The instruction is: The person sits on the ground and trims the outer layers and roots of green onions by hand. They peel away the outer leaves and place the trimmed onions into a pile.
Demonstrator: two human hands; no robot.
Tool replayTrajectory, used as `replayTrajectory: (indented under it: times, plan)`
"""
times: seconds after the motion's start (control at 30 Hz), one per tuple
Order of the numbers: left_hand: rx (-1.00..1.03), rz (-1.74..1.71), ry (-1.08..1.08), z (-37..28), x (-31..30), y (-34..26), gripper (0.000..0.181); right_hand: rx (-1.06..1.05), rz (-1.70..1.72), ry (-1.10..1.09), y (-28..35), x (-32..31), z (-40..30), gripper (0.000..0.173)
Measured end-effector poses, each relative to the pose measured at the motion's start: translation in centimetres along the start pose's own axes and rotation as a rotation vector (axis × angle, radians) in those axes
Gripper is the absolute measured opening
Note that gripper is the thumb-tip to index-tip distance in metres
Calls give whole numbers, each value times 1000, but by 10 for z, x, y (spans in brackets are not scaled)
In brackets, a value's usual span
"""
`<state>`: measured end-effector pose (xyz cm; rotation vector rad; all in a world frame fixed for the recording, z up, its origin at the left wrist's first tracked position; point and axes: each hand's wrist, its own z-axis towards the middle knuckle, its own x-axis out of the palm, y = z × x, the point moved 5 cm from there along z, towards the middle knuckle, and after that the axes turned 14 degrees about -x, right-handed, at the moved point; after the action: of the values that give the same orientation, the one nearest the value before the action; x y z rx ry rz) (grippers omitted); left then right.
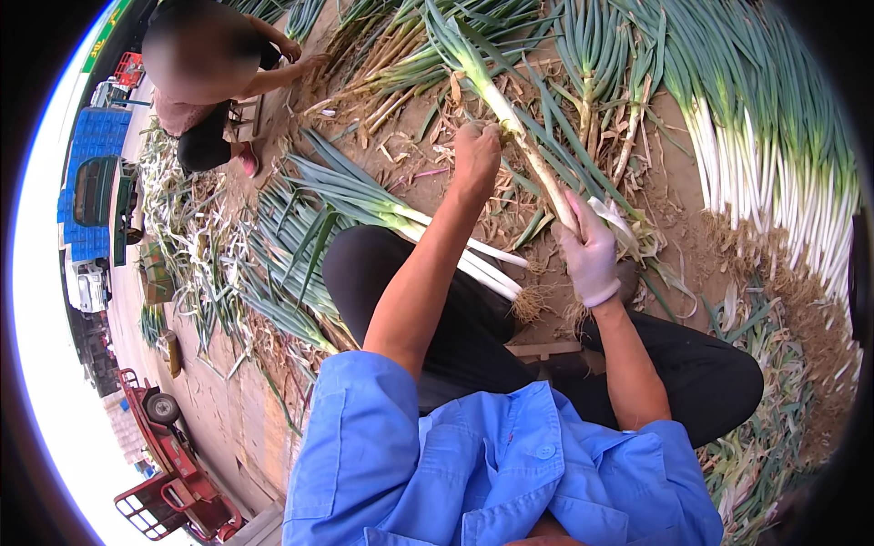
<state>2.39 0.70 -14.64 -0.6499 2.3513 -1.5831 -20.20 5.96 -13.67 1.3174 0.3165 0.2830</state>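
Observation:
A long Welsh onion (536,160) slants across in front of me, its green leaves pointing away. My right hand (588,249), in a pale glove, grips the lower end of its stalk. Bare, my left hand (476,153) closes at the neck of the same onion, where the outer skin looks torn. Above that spot the stalk is white and clean; below it, dull brownish skin covers it. Several cleaned Welsh onions (488,269) with white stalks and bushy roots rest by my left leg. The held onion's root end is hidden by the glove.
Cleaned onions (751,157) stand in a dense row at right. Unpeeled onions (403,51) lie ahead on soil strewn with dry skins. Another person (205,75) sits at upper left. Peeled leaf waste (191,232) heaps beyond my left side, near a red cart (177,471).

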Motion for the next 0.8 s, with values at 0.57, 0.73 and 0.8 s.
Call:
replayTrajectory:
  times: [0.57,0.73,0.8]
  plan:
    - [-480,-282,104,46,-23,2,60,-283,-329,188,37,-5,5,53]
    - [-308,-286,-43,65,-45,-10,37,-234,-452,280,29,1,5,56]
    - [-195,-290,-17,62,-46,-25,30,-206,-496,283,23,-9,11,57]
